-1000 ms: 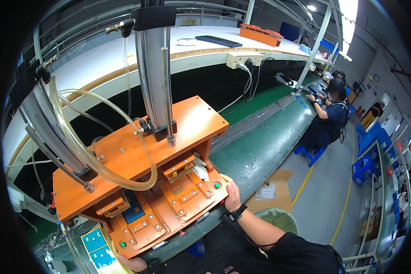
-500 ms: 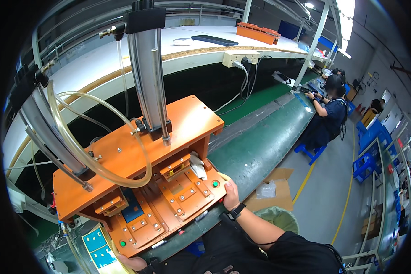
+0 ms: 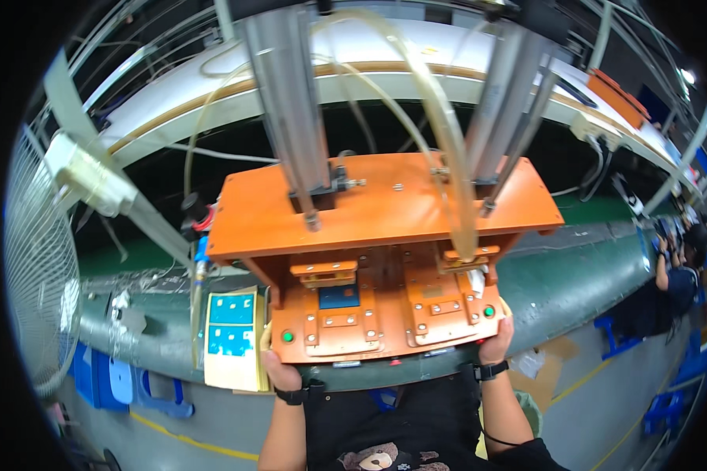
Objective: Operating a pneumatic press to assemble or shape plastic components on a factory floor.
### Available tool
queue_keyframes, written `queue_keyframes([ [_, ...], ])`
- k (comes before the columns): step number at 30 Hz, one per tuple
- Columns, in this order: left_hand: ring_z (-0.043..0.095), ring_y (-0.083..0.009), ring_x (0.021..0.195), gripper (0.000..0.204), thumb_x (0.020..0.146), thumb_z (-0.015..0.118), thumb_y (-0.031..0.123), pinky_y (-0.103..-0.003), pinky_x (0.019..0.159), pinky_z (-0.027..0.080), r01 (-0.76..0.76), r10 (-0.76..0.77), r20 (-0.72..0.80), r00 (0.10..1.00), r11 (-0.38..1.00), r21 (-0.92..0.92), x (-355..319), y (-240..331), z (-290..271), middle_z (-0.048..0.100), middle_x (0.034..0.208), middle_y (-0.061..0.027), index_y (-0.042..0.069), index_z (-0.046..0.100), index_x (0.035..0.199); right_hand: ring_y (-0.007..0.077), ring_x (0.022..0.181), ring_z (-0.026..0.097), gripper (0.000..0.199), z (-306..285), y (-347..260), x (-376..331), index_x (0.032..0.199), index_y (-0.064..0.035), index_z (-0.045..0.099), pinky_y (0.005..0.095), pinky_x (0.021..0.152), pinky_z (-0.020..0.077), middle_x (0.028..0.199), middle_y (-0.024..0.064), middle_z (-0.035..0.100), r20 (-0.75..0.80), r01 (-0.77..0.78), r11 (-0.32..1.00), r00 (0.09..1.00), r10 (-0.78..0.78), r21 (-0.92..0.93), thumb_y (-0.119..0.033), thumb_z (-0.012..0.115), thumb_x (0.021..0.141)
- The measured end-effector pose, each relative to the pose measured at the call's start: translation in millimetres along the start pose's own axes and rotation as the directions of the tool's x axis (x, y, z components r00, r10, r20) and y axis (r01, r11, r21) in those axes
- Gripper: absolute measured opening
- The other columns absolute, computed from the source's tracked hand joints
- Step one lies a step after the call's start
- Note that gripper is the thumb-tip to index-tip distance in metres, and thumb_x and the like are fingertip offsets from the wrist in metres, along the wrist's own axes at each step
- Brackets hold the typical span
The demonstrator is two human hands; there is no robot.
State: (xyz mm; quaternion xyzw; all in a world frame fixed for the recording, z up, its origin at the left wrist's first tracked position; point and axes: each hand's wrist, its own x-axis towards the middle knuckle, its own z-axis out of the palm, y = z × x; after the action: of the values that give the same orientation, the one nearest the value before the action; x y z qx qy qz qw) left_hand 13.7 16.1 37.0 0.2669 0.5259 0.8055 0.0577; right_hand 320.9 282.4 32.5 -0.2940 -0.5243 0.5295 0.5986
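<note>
An orange pneumatic press with two upright metal cylinders stands in front of me. My left hand grips the left side of its base, below a green button. On the opposite side my right hand clasps the base near another green button. Pale yellow coverings show at the fingers of both hands, while most of the fingers are hidden by the base's sides. Inside the left station lies a flat blue piece. A crumpled white scrap sits by the right station.
Left of the press, blue sheets lie on a pale yellow stack. A white fan stands at far left. Clear tubes loop above the press. Behind it runs a white shelf. Another person works at far right.
The view has swung left, so the press now faces me squarely and the fan has come into sight. Both hands remain at the sides of the base.
</note>
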Motion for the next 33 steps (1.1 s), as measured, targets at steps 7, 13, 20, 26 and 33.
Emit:
queue_keyframes([
  [7, 0.054, -0.0239, 0.116, 0.063, 0.099, 0.034, 0.045, -0.037, 0.1, 0.044, -0.02, 0.02, -0.014, 1.0, 0.999, 0.034, 0.8, 12.7, -0.4, 0.054, 0.127, -0.0179, -0.006, 0.042, 0.133, 0.0226, 0.111, 0.057, 0.055, 10.5, -4.4, 0.5, 0.129, 0.0067, 0.048, 0.0346, 0.096, 0.0445, 0.12, 0.015, 0.058, 0.045, -0.011, 1.0, 0.999, 0.011, 0.017, -0.036, 0.036, 0.096],
  [13, 0.054, -0.0246, 0.116, 0.061, 0.099, 0.033, 0.044, -0.037, 0.101, 0.044, -0.013, 0.014, -0.012, 1.0, 0.996, 0.083, 0.2, 4.0, -6.5, 0.053, 0.127, -0.0184, -0.006, 0.041, 0.133, 0.0221, 0.111, 0.057, 0.053, 11.0, -4.5, 1.2, 0.129, 0.0065, 0.048, 0.0342, 0.097, 0.0437, 0.12, 0.0151, 0.058, 0.042, 0.0, 1.0, 0.999, -0.001, 0.022, -0.034, 0.035, 0.097],
  [20, 0.054, -0.0238, 0.117, 0.062, 0.099, 0.033, 0.046, -0.036, 0.1, 0.043, -0.011, 0.012, -0.031, 0.999, 0.999, 0.037, -1.6, 3.7, -6.2, 0.054, 0.127, -0.0175, -0.006, 0.042, 0.132, 0.0233, 0.111, 0.057, 0.057, 11.0, -7.0, 1.1, 0.129, 0.0082, 0.047, 0.0351, 0.097, 0.0441, 0.121, 0.0169, 0.057, 0.035, -0.022, 0.999, 0.999, 0.021, 0.031, -0.037, 0.038, 0.096],
  [26, 0.053, -0.0234, 0.116, 0.063, 0.099, 0.035, 0.048, -0.036, 0.102, 0.041, 0.003, -0.003, 0.009, 1.0, 0.999, 0.036, -1.2, 5.2, -5.4, 0.053, 0.127, -0.0169, -0.004, 0.042, 0.134, 0.0235, 0.112, 0.057, 0.057, 6.5, -1.2, 0.5, 0.129, 0.0082, 0.047, 0.0355, 0.098, 0.0441, 0.122, 0.0174, 0.057, 0.023, -0.021, 0.998, 1.0, 0.02, 0.055, -0.038, 0.039, 0.096],
  [33, 0.05, -0.0284, 0.122, 0.066, 0.1, 0.031, 0.048, -0.04, 0.106, 0.039, 0.112, -0.117, -0.046, 0.992, 0.989, -0.101, -11.8, -36.1, -46.2, 0.049, 0.134, -0.0184, -0.005, 0.038, 0.138, 0.0224, 0.112, 0.057, 0.051, 7.1, 6.7, 0.0, 0.13, 0.0073, 0.048, 0.0346, 0.099, 0.0434, 0.122, 0.0162, 0.058, 0.012, -0.021, 0.997, 1.0, 0.021, 0.071, -0.032, 0.04, 0.098],
])
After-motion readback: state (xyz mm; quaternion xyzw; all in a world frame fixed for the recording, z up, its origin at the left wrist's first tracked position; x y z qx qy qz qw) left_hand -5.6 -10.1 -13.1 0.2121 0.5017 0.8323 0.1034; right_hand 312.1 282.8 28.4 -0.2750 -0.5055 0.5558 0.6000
